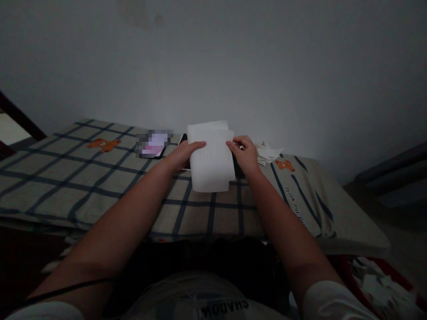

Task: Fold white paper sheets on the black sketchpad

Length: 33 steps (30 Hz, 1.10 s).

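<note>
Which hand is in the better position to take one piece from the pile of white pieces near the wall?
Probably the right hand. It holds the right edge of the white sheet, beside the white pile. The left hand is on the far side of the sheet.

- A white foam sheet (211,158) is covering most of a dark object (237,170) near the far edge of the table (350,231); its type is not identifiable.
- A pixelated patch is obscuring a flat item (154,143) near the far edge.
- The bottom right corner is cutting off crumpled white scraps (380,284).
- The left edge is cutting off the checked cloth (66,178).
</note>
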Motion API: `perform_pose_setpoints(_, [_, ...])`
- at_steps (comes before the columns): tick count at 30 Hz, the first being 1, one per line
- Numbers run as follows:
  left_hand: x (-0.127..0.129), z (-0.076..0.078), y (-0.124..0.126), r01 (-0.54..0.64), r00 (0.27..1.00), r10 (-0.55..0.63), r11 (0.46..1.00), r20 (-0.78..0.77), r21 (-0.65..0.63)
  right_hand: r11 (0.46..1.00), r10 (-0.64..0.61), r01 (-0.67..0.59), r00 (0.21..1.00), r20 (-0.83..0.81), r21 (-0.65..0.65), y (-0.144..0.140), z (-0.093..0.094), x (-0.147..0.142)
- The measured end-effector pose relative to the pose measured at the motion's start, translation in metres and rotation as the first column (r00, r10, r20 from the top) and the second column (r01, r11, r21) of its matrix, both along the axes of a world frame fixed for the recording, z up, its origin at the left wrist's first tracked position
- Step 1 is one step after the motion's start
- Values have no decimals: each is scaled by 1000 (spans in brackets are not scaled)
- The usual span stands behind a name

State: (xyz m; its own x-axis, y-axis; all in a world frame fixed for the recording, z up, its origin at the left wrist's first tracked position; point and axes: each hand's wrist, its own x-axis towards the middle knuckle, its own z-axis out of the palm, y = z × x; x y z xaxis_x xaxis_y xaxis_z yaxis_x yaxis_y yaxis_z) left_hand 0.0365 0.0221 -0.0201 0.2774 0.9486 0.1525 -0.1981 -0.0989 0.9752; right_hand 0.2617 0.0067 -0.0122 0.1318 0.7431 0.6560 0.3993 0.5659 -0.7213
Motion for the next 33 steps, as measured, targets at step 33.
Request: perform_pose_setpoints(33, [0, -8, 7, -142, 989, 136, 984, -59, -111, 909, 138, -217, 963, -233, -356, 13, -20, 3])
